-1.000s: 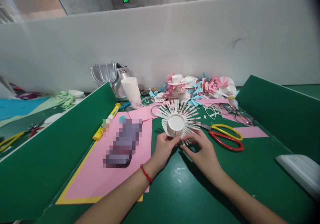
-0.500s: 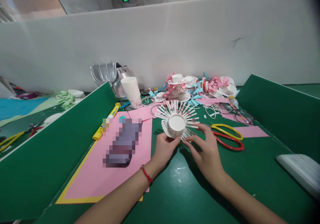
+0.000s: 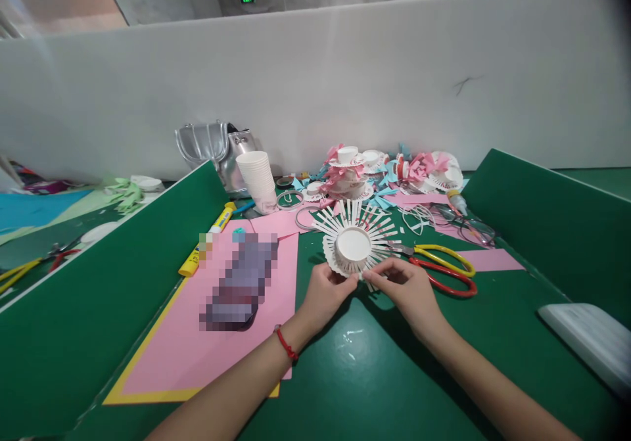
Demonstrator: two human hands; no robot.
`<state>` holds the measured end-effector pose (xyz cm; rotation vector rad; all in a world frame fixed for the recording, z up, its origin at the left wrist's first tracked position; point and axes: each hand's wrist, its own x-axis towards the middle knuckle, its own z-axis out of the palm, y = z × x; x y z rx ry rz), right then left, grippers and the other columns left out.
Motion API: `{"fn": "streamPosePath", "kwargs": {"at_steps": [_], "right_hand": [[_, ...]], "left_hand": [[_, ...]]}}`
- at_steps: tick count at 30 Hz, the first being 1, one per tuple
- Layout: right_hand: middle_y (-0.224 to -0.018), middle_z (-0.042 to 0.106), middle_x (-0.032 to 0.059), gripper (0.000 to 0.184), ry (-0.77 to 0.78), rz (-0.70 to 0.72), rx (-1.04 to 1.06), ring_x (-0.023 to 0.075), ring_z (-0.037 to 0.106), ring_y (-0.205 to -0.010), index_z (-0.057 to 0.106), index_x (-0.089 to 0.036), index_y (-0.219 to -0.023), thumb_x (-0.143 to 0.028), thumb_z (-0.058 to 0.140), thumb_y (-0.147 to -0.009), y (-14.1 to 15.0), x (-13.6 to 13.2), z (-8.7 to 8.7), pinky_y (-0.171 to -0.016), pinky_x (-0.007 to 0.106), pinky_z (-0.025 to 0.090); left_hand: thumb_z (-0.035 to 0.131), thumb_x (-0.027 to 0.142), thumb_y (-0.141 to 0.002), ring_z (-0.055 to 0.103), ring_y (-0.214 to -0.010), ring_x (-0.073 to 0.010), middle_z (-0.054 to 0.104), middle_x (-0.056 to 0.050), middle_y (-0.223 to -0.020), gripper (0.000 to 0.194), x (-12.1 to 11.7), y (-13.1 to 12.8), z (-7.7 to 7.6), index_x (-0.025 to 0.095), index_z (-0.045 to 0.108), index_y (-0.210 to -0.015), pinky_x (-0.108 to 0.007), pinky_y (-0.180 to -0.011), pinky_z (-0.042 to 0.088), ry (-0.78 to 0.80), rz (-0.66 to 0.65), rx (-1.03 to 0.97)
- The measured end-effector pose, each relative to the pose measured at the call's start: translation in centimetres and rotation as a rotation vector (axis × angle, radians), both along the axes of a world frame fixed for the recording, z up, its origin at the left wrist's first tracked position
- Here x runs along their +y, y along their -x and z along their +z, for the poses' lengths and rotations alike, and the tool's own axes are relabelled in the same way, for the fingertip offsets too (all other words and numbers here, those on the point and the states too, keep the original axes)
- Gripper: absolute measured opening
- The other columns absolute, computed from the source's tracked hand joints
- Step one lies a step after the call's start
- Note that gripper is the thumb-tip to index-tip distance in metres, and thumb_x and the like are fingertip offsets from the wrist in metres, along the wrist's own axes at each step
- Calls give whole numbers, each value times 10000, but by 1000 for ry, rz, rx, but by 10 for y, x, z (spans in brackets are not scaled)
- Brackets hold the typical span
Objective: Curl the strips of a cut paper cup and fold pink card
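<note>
A white paper cup point(image 3: 353, 246), its wall cut into many strips that fan out round the base, is held just above the green table. Along its near left edge some strips are curled into a scalloped rim. My left hand point(image 3: 325, 293) pinches that near edge between thumb and fingers. Close beside it, my right hand point(image 3: 407, 288) is closed with thumb and fingertips on a strip at the near side. Scissors point(image 3: 446, 267) with one yellow and one red handle lie just beyond my right hand, their blades partly behind the cup's strips.
Pink paper point(image 3: 167, 349) on a yellow sheet lies left, under a blurred phone-like object point(image 3: 241, 283) and near a glue stick point(image 3: 207, 240). Behind stand stacked paper cups point(image 3: 257, 178), a silver bag point(image 3: 211, 148) and finished cup flowers point(image 3: 348, 171). Green dividers point(image 3: 123, 283) flank the table.
My right hand's fingers have moved down and left from the right-hand strips to the near edge, closing together there. The scissor blades now show more. My left hand keeps its pinch.
</note>
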<state>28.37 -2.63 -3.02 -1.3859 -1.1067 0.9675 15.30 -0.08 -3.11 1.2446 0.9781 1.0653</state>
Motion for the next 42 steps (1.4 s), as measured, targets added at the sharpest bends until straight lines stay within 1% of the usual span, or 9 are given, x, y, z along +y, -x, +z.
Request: {"fn": "streamPosePath", "kwargs": {"at_steps": [2, 6, 9, 11, 21, 27, 33, 38, 42], "right_hand": [[-482, 543, -26, 142, 2, -20, 57, 92, 457, -459, 578, -150, -552, -246, 683, -552, 1, 0, 0, -447, 202, 353], [-481, 540, -30, 155, -12, -52, 117, 89, 456, -473, 572, -151, -552, -250, 691, -545, 3, 0, -2, -461, 198, 358], [-482, 541, -26, 165, 2, -56, 129, 89, 444, -470, 581, -151, -555, -268, 696, -546, 3, 0, -3, -455, 201, 346], [-495, 549, -21, 171, 8, -53, 139, 91, 447, -481, 589, -149, -564, -279, 699, -547, 3, -1, -5, -466, 204, 346], [-530, 564, -14, 213, 17, -19, 211, 105, 472, -526, 588, -147, -585, -312, 714, -535, 0, 1, -9, -523, 224, 355], [-526, 563, -16, 201, 7, -27, 170, 97, 455, -508, 589, -148, -587, -304, 708, -547, 1, 1, -10, -500, 219, 337], [-527, 562, -22, 161, -29, -43, 164, 93, 457, -488, 581, -159, -593, -262, 697, -551, 6, -1, -10, -475, 212, 355], [-597, 591, -8, 134, -83, -46, 159, 109, 507, -541, 599, -164, -634, -253, 681, -577, 7, -2, -8, -520, 224, 404], [-636, 607, 10, 158, -87, -22, 122, 123, 523, -561, 602, -163, -665, -278, 677, -587, 7, -1, -10, -529, 238, 415]], "left_hand": [[628, 163, -597, 478, -517, -85, 601, -1, -585, 71, -1, -1, 3, 107, 587, -584, -204, -543, 397, 19, 17, -12], [657, 159, -572, 504, -567, -96, 627, -13, -652, 120, -2, -1, 5, 104, 626, -675, -210, -571, 400, 37, -6, -63], [635, 172, -603, 463, -508, -81, 581, 10, -553, 72, -2, 1, 4, 104, 613, -606, -201, -520, 371, 28, -20, -31], [607, 185, -635, 436, -481, -75, 543, 20, -503, 115, -1, 2, 4, 104, 592, -554, -197, -489, 346, 17, -23, -7], [601, 193, -646, 428, -485, -78, 531, 10, -504, 138, 0, 2, 1, 92, 581, -554, -201, -483, 322, 6, -5, 47], [627, 191, -614, 431, -484, -76, 540, 20, -513, 104, -1, 1, 1, 102, 595, -571, -195, -474, 326, 18, -9, 22], [625, 209, -626, 456, -523, -79, 598, 0, -614, 112, -1, -2, -3, 99, 610, -631, -194, -509, 361, -36, -23, 63], [613, 186, -637, 516, -608, -100, 638, -32, -718, 134, 1, -1, -7, 93, 619, -733, -202, -583, 404, -42, -30, 65], [621, 187, -625, 551, -645, -123, 660, -52, -744, 148, 2, -1, -6, 89, 623, -737, -217, -615, 422, -26, 16, 64]]}}
